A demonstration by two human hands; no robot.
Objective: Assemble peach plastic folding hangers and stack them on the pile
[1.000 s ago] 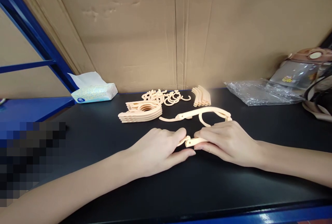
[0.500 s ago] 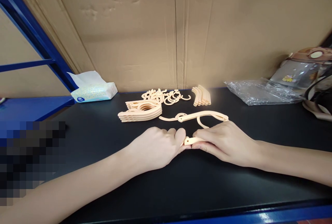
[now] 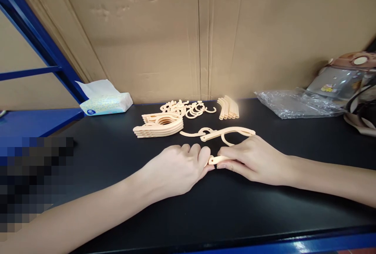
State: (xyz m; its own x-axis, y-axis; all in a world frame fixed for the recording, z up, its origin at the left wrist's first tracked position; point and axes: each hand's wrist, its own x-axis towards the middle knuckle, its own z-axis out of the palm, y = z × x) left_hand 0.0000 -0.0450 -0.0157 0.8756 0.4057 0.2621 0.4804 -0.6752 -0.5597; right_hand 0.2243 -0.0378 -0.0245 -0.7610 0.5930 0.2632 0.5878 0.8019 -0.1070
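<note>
R hand (image 3: 260, 162) part-hides curved pc (image 3: 221, 131); bag (image 3: 290, 104) nr btl (image 3: 335, 81).

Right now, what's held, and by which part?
Both hands, left and right, pinch a beige plastic hanger piece: left at its holed end, right farther along the arm.

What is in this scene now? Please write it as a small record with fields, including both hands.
left hand: the left hand pinches a pale part, mostly hidden by the fingers
right hand: the right hand grips a pale bar with a hole near its end
just behind hands: loose curved hanger parts
farther back: stacked hanger arms, a hook pile, short bent pieces
back left: tissue pack
back right: clear plastic bag, bottle
surface: black tabletop
</note>
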